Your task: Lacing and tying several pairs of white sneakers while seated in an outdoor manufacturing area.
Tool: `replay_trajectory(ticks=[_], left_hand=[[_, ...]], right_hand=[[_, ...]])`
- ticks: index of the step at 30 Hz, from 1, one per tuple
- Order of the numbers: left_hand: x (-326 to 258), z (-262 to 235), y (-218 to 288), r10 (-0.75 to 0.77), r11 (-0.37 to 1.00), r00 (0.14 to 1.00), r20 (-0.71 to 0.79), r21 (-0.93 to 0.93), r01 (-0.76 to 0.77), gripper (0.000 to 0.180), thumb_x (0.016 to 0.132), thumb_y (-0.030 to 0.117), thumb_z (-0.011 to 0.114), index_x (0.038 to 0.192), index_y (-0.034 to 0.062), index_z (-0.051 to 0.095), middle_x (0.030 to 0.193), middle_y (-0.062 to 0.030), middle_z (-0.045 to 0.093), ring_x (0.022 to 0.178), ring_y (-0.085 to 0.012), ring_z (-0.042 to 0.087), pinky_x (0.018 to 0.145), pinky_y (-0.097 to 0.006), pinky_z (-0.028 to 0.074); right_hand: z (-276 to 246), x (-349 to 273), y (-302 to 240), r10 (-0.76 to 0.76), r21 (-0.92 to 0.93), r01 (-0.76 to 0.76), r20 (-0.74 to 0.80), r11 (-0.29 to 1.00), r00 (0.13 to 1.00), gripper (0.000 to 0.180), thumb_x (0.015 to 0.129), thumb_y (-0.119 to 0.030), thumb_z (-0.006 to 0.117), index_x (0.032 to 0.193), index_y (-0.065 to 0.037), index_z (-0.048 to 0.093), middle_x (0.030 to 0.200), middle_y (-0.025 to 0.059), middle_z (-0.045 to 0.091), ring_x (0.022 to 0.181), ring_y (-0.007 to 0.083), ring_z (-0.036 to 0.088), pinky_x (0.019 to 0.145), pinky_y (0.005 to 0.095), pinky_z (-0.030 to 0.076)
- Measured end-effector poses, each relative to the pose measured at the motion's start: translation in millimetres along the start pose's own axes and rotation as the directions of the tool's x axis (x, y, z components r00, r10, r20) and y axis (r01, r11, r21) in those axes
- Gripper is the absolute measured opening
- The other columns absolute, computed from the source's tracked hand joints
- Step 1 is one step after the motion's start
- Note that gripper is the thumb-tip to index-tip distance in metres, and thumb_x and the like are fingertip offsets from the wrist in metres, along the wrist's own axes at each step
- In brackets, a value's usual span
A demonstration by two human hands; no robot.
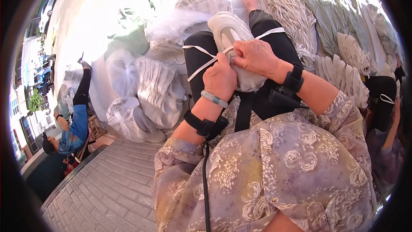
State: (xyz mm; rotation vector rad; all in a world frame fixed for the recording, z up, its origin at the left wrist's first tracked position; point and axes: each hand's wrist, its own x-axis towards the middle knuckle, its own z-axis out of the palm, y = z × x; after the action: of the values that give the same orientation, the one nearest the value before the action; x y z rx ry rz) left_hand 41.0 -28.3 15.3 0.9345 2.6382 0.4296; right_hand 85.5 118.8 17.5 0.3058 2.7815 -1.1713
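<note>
A pale sneaker [231, 31] lies on my lap between my thighs, its toe pointing away from me. White shoelace [201, 69] trails over my left thigh. My left hand [219, 77] is closed at the near left side of the sneaker, pinching the lace between thumb and fingers. Close beside it, my right hand [258, 58] pinches the lace over the sneaker's upper. The fingertips nearly meet, and they hide part of the lacing. A white strip [270, 32] crosses my right knee.
Clear plastic bags [128, 114] and bundled pale strips [158, 83] lie to my left. A large pile of cream laces [287, 13] spreads ahead on the right. One person in blue [75, 126] sits far left; another person's dark-clad leg [380, 96] is close on my right.
</note>
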Motion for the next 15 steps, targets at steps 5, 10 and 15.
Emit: replay_trajectory(ticks=[5, 10, 15], left_hand=[[7.2, 4.8, -4.7, 0.054, 0.994, 0.994, -0.09, -0.089, -0.062, 0.016, 0.075, 0.013, 0.052, 0.086, 0.0015, 0.049, 0.065, -0.0194, 0.058, 0.063, -0.0385, 0.059, 0.059, -0.046, 0.046], [14.3, -5.0, -4.2, 0.11, 0.985, 0.991, -0.07, -0.123, -0.118, 0.019, 0.073, 0.012, 0.051, 0.089, 0.0005, 0.051, 0.065, -0.0206, 0.058, 0.064, -0.0385, 0.059, 0.06, -0.047, 0.046], [18.0, -10.3, -7.4, 0.13, 0.991, 0.992, 0.007, -0.04, -0.129, 0.024, 0.073, 0.012, 0.05, 0.093, -0.0006, 0.052, 0.068, -0.0215, 0.059, 0.066, -0.0386, 0.059, 0.062, -0.047, 0.046]], right_hand=[[-0.2, -1.8, 1.3, 0.01, 0.002, -0.009, -0.023, 1.0, 1.0, 0.019, 0.072, -0.026, 0.059, 0.073, -0.007, 0.055, 0.069, 0.0142, 0.061, 0.071, 0.0317, 0.061, 0.062, 0.0414, 0.046], [-0.6, -3.0, 2.5, 0.036, 0.026, -0.035, -0.024, 0.999, 0.999, 0.022, 0.071, -0.028, 0.06, 0.075, -0.006, 0.057, 0.07, 0.0147, 0.062, 0.071, 0.0318, 0.062, 0.062, 0.0414, 0.046], [5.2, -3.0, 0.8, 0.018, 0.026, -0.016, -0.102, 1.0, 0.995, 0.024, 0.069, -0.028, 0.063, 0.07, -0.007, 0.052, 0.064, 0.012, 0.058, 0.063, 0.0298, 0.059, 0.056, 0.039, 0.044]])
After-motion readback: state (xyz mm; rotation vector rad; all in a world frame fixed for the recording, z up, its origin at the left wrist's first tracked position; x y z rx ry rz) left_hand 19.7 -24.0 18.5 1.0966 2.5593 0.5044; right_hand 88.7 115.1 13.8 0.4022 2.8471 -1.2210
